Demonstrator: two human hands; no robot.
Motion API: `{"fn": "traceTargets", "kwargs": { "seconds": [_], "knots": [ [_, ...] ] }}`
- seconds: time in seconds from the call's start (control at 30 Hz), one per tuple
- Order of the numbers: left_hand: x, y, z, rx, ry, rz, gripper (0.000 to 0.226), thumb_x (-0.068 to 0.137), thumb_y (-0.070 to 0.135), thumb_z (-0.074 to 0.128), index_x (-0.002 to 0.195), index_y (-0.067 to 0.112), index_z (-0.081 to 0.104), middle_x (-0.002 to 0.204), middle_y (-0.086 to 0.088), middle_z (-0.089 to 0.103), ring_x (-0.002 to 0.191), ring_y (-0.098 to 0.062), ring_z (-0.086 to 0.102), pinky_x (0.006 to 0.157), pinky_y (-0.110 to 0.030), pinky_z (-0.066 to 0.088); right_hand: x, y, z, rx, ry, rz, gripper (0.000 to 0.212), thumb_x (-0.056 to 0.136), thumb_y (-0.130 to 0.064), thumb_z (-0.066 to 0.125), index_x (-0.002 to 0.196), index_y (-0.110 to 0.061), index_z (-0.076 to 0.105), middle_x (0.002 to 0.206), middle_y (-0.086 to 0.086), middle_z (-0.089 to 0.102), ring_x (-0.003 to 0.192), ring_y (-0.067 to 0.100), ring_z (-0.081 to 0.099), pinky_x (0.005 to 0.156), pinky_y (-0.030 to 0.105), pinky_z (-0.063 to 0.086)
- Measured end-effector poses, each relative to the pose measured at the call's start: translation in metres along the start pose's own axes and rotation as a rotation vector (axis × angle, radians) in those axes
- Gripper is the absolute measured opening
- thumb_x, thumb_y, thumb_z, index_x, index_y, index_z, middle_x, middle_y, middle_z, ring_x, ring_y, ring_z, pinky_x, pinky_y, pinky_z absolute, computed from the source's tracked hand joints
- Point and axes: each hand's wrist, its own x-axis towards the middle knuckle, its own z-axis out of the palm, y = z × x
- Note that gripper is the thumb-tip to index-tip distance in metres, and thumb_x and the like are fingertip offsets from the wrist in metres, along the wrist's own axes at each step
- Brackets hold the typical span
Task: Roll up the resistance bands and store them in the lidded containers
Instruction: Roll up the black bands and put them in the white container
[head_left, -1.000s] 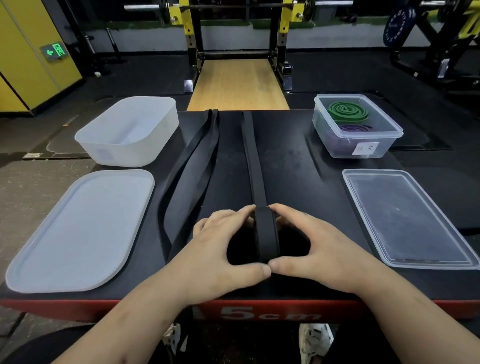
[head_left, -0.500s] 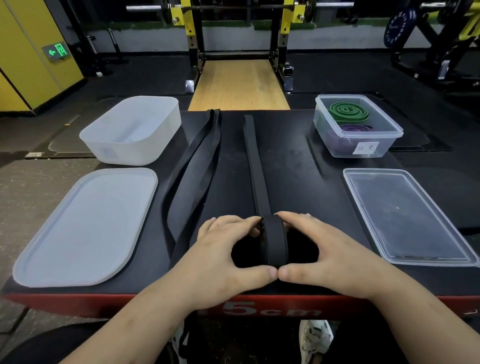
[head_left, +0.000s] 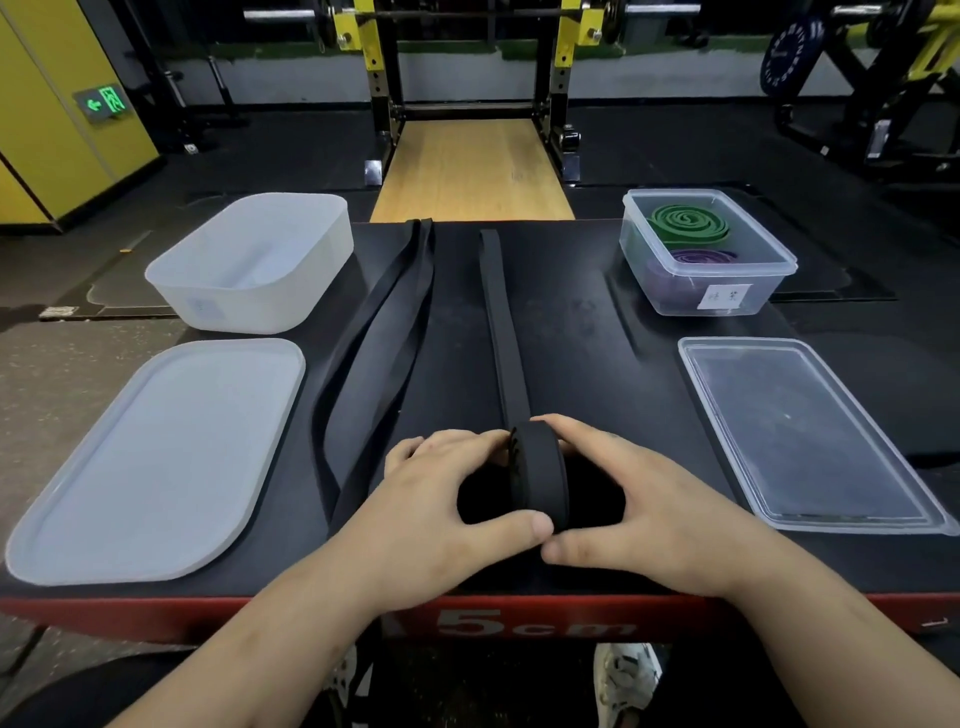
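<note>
Black rubber coil: the rolled black band (head_left: 537, 480) stands on edge near the front of the platform (head_left: 587, 338). Its unrolled tail (head_left: 498, 322) runs straight toward the far edge.
Left hand: the left hand (head_left: 436, 519) cups the coil's left face, with the fingers curled over its top and the thumb on its near rim.
Right hand: the right hand (head_left: 654, 514) grips the right face the same way, its thumb tip just beside the left thumb.
Second band: a loose black band (head_left: 379, 332) lies in a long flat loop left of the tail.
Left side: an open frosted tub (head_left: 234, 306) sits at the far corner, with its frosted lid (head_left: 156, 457) flat in front.
Right side: an open clear tub (head_left: 670, 296) holds a green coil (head_left: 685, 223) and a purple coil (head_left: 701, 257). Its clear lid (head_left: 800, 431) lies in front.
</note>
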Motion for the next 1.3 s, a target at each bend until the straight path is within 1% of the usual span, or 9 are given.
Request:
{"fn": "traceTargets", "kwargs": {
  "seconds": [0.17,0.3,0.4,0.63,0.73,0.83,1.0,1.13,1.3],
  "knots": [
    [0.002,-0.002,-0.007,0.035,-0.036,-0.034,0.102,0.067,0.064,0.081,0.144,0.069,0.015,0.14,0.037,0.039,0.142,0.009,0.013,0.124,-0.042,0.019,0.012,0.0,-0.002,-0.023,0.006,0.008,0.075,0.07,-0.068,0.078,0.127,-0.079,0.03,0.127,-0.044,0.045,0.129,-0.018,0.039,0.104,0.017,0.037],
    [0.002,0.003,-0.004,0.015,-0.003,-0.001,0.089,0.069,0.057,0.083,0.141,0.059,0.031,0.134,0.037,0.04,0.118,0.038,0.004,0.126,-0.042,0.014,0.014,0.002,-0.001,-0.01,0.021,0.004,0.08,0.064,-0.076,0.073,0.136,-0.065,0.039,0.131,-0.037,0.049,0.131,-0.013,0.043,0.109,0.021,0.039],
    [-0.004,0.005,0.0,0.005,-0.01,0.035,0.083,0.072,0.052,0.083,0.142,0.053,0.038,0.132,0.037,0.041,0.117,0.041,0.002,0.126,-0.038,0.005,0.005,0.002,0.002,-0.014,0.009,-0.03,0.084,0.068,-0.071,0.073,0.145,-0.053,0.044,0.133,-0.032,0.053,0.135,-0.008,0.043,0.113,0.026,0.038],
    [0.004,0.001,0.002,0.045,0.016,0.033,0.081,0.074,0.064,0.074,0.144,0.05,0.038,0.128,0.037,0.037,0.12,0.036,0.0,0.122,-0.033,0.011,-0.004,0.0,0.001,-0.013,-0.013,0.01,0.105,0.069,-0.058,0.089,0.147,-0.071,0.019,0.145,-0.037,0.045,0.137,-0.012,0.04,0.115,0.03,0.038],
    [0.008,-0.003,0.002,0.078,0.008,0.061,0.081,0.069,0.077,0.059,0.143,0.052,0.038,0.13,0.037,0.039,0.132,0.023,0.007,0.122,-0.034,0.013,-0.001,-0.003,0.002,-0.026,0.033,0.0,0.097,0.073,-0.05,0.089,0.147,-0.065,0.028,0.141,-0.031,0.052,0.133,-0.007,0.048,0.112,0.033,0.043],
    [0.008,-0.004,-0.002,0.055,-0.008,0.059,0.077,0.074,0.071,0.069,0.142,0.054,0.037,0.13,0.04,0.037,0.124,0.033,0.002,0.118,-0.03,0.014,0.002,-0.006,-0.001,-0.025,0.031,-0.005,0.088,0.074,-0.046,0.089,0.142,-0.063,0.037,0.135,-0.024,0.058,0.129,-0.002,0.053,0.107,0.033,0.046],
    [0.008,-0.004,-0.001,-0.012,-0.008,0.048,0.071,0.071,0.067,0.073,0.134,0.065,0.04,0.129,0.04,0.04,0.126,0.029,0.01,0.12,-0.033,0.018,0.003,-0.006,-0.001,-0.041,0.018,0.015,0.09,0.071,-0.048,0.09,0.129,-0.079,0.028,0.127,-0.037,0.045,0.129,-0.014,0.041,0.106,0.02,0.039],
    [0.009,-0.007,0.002,-0.017,0.009,-0.012,0.087,0.059,0.078,0.064,0.14,0.06,0.039,0.134,0.038,0.038,0.139,0.005,0.019,0.123,-0.038,0.02,0.002,-0.009,0.0,0.011,0.008,0.028,0.087,0.073,-0.043,0.09,0.136,-0.07,0.035,0.13,-0.034,0.053,0.132,-0.007,0.045,0.116,0.034,0.037],
    [0.007,-0.007,0.004,-0.028,0.007,0.016,0.084,0.061,0.077,0.064,0.14,0.054,0.044,0.136,0.034,0.042,0.137,0.017,0.017,0.124,-0.041,0.018,0.002,-0.01,0.0,0.032,-0.015,0.022,0.086,0.072,-0.045,0.09,0.137,-0.066,0.037,0.134,-0.024,0.058,0.137,0.001,0.047,0.12,0.044,0.034]
  ]
}}
